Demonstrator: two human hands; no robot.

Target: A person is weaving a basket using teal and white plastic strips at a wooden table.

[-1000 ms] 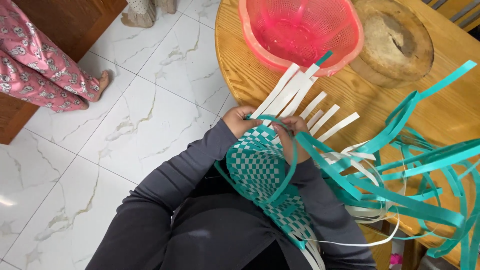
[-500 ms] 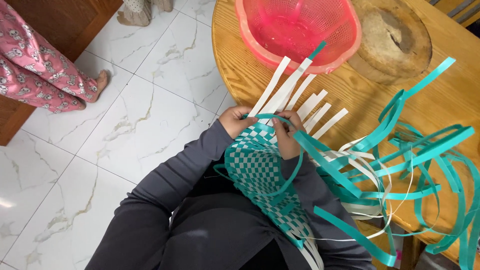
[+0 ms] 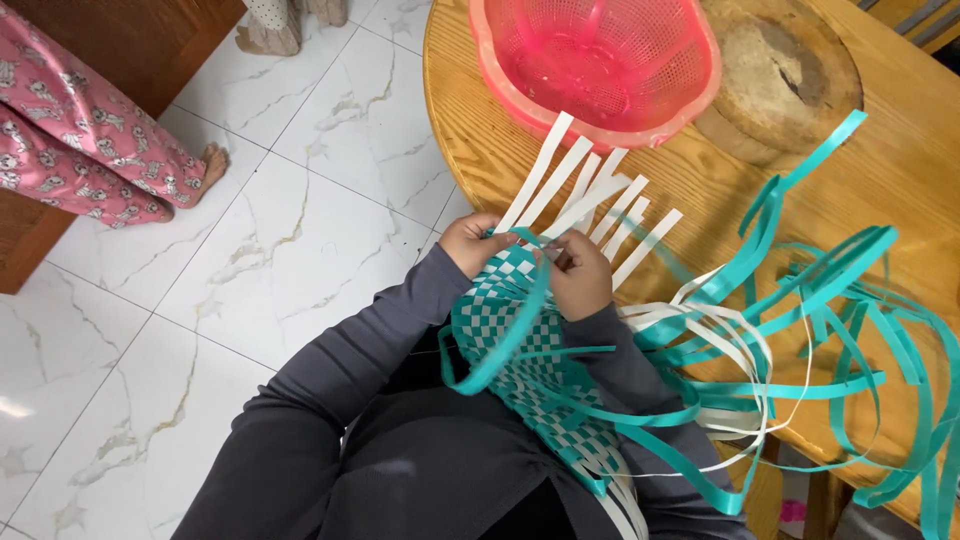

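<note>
At the near left edge of the counter (image 3: 470, 150), both hands work on the woven mat (image 3: 520, 340). The left hand (image 3: 475, 243) pinches a white strip (image 3: 535, 175); the right hand (image 3: 580, 277) pinches a teal strip (image 3: 520, 325), weaving it across. I judge it needs tightening against the rows.

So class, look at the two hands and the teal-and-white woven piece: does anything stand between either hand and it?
Nothing visible does. The left hand and the right hand both already grip the top edge of the woven piece, where the white strips fan out. The pink basket sits further back on the table.
</note>
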